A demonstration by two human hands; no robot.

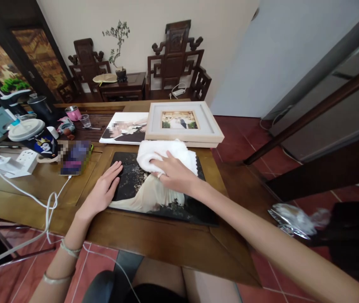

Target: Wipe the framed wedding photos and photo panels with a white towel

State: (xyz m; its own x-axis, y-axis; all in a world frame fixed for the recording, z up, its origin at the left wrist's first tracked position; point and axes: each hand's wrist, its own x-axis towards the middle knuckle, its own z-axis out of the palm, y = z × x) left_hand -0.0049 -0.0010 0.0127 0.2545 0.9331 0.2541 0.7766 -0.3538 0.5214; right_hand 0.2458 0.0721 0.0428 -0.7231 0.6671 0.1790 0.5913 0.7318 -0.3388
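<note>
Wooden table (pixel 34 185), cluttered far left. Right hand (pixel 174 172) pressed flat on white cloth (pixel 163 153) over dark photo print (pixel 154 198) at near centre; left hand (pixel 103 191) open, steadying its left edge. Wiping appeared mid-way; near half uncovered.

We see our bare arms: two thin pale bangles on the left wrist (pixel 67 261), a ring on the right hand (pixel 174 174).

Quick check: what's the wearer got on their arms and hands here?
Both arms are bare, with no sleeves and no gloves. The left wrist carries two thin bracelets, one a little higher up the forearm than the other. The right hand has a ring on one finger.
</note>
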